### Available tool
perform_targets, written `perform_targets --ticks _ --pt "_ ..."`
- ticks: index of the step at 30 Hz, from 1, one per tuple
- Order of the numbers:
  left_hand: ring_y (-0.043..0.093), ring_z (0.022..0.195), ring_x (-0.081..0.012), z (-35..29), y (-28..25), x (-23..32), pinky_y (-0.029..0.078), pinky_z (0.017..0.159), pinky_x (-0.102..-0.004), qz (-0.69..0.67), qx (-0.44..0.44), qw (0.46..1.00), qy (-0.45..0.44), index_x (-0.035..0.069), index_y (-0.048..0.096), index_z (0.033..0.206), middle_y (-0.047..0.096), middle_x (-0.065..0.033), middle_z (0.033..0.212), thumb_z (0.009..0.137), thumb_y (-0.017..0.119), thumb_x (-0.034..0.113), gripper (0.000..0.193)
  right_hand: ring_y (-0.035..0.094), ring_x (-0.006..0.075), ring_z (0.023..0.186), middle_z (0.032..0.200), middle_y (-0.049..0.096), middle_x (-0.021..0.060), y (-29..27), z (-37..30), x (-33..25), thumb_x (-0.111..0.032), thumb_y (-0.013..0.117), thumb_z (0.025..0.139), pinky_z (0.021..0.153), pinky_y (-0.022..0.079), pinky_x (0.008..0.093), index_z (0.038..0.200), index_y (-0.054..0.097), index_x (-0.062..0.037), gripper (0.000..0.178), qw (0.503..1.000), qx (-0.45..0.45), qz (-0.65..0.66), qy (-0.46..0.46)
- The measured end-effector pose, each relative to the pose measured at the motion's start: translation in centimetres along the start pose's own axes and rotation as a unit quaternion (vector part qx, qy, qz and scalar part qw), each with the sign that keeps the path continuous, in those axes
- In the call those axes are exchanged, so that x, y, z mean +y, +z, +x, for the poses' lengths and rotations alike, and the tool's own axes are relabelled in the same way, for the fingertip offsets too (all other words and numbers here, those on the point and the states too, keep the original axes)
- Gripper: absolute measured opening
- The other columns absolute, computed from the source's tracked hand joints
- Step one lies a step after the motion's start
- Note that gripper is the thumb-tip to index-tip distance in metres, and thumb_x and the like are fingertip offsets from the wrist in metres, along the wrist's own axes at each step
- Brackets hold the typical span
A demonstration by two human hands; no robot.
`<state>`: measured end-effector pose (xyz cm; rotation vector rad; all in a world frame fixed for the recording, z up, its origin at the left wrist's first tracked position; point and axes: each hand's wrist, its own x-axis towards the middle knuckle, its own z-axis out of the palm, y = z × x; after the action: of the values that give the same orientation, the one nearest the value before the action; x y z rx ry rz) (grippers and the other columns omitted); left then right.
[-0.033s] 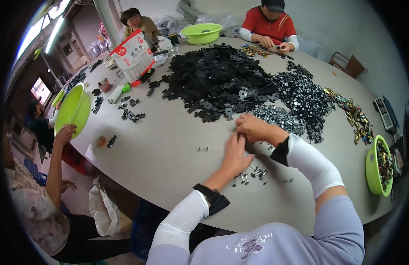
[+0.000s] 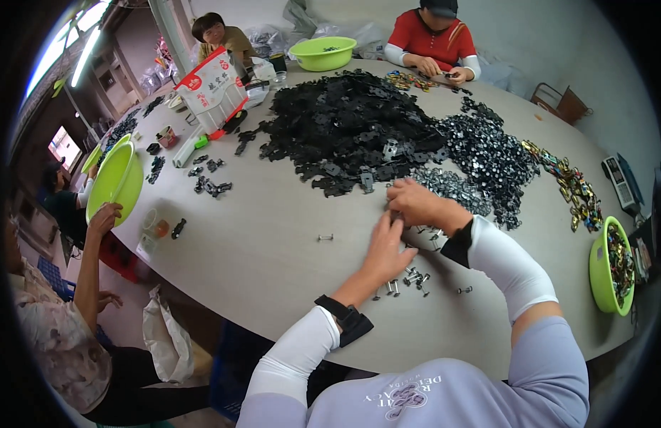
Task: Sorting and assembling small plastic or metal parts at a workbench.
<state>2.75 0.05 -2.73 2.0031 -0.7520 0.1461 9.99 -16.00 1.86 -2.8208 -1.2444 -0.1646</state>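
Observation:
Over the table, my left hand (image 2: pixel 380 251) and my right hand (image 2: pixel 421 202) meet with fingers bent and pressed together. What they pinch is too small and covered to make out. Just below them lie several short metal wheel axles (image 2: pixel 414 277), dumbbell-shaped with a disc at each end. More axles sit partly hidden under my right wrist. One lone axle (image 2: pixel 325 237) lies to the left, another (image 2: pixel 465 289) to the right. Beyond my hands rises a big heap of flat black plastic parts (image 2: pixel 345 128), with a pile of small shiny grey pieces (image 2: pixel 452 189) beside my right hand.
A darker pile of small parts (image 2: pixel 487 157) adjoins the grey one. Colourful shiny pieces (image 2: pixel 576 189) lie farther right, near a green basin (image 2: pixel 599 282). At left a person holds a tilted green basin (image 2: pixel 124 182). Across the table, someone in red (image 2: pixel 434 43) handles small parts.
Both hands have shifted very slightly to the right over the table, still together. The view has moved a little. The loose axles lie as before.

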Motion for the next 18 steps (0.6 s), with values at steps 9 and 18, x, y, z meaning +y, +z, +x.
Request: perform_targets --ticks 9,18 --pt "0.041 0.114 -0.0440 -1.8 -7.0 -5.8 0.033 0.097 -0.0495 0.225 0.144 0.962 -0.052 -0.001 0.052 0.117 0.044 -0.0241 0.123 0.070 0.073 0.021 0.056 0.044 0.0372 0.114 0.121 0.047 0.0201 -2.0 -7.8 -9.0 -0.007 0.063 0.064 0.087 0.040 0.0485 0.100 0.058 -0.0104 0.036 0.985 0.084 0.147 -0.027" --pt "0.039 0.118 -0.0400 3.5 2.3 -2.1 0.031 0.101 -0.0432 0.010 0.034 0.999 -0.008 -0.007 0.043 0.124 0.044 -0.0261 0.125 0.080 0.063 0.038 0.066 0.041 0.0256 0.114 0.099 0.047 0.0079 1.4 -9.0 -9.7 -0.017 0.054 0.075 0.092 0.032 0.0567 0.085 0.055 -0.0098 0.012 0.989 0.068 0.003 -0.130"
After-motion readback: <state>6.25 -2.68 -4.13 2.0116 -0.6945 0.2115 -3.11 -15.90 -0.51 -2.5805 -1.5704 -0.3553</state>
